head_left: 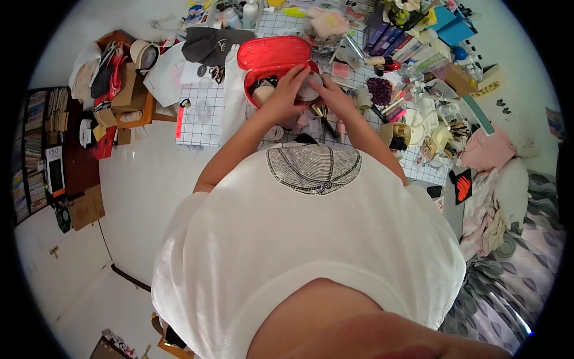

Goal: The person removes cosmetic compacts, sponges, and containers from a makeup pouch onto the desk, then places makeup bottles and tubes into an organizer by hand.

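Observation:
A red zip-up cosmetic bag (274,52) lies on the table with its lid flipped back. Inside it are a beige item (263,93) and a dark patterned one. Over the bag's right side I have a round, pale, see-through container (308,88) between my hands. My left hand (287,96) reaches across the bag, fingers closed against the container's left side. From the right, my right hand (336,96) grips its other side. Makeup brushes (323,119) lie just below my right hand, near a small round white jar (275,133).
A grey cloth (216,45) lies left of the bag on the grid-patterned tabletop (206,122). Books (391,43), a dark purple scrunchie (380,90) and a beige cup (396,134) crowd the right side. Bottles (250,13) stand at the back.

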`<state>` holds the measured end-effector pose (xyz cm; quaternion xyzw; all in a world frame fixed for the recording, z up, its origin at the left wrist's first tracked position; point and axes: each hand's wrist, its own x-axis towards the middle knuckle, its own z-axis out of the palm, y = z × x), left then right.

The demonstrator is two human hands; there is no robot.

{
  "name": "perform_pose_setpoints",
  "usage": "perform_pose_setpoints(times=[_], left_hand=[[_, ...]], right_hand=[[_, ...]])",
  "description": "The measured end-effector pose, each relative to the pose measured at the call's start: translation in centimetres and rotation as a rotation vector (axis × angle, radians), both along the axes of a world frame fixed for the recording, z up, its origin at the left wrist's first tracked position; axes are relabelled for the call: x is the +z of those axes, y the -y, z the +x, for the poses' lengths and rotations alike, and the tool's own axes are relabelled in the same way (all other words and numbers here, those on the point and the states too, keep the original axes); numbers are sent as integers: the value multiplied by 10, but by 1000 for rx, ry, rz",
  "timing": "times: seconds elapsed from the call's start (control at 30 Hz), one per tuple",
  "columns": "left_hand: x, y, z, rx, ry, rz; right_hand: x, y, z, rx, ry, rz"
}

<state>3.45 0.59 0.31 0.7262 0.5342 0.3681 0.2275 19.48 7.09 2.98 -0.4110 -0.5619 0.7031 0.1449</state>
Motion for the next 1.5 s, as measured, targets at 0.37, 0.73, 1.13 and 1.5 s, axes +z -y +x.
perform_pose_setpoints(times=[0.37, 0.73, 1.13, 1.5], left_hand=[[-25, 3, -25, 151, -71, -179], [-97, -32, -28, 307, -113, -596], [-85, -29, -6, 400, -354, -499], [-56, -32, -25, 325, -92, -282]], right_hand=[[-56, -7, -26, -69, -155, -10], [-77, -37, -4, -207, 32, 327], [-144, -86, 46, -260, 320, 356], [-170, -169, 52, -138, 514, 885]])
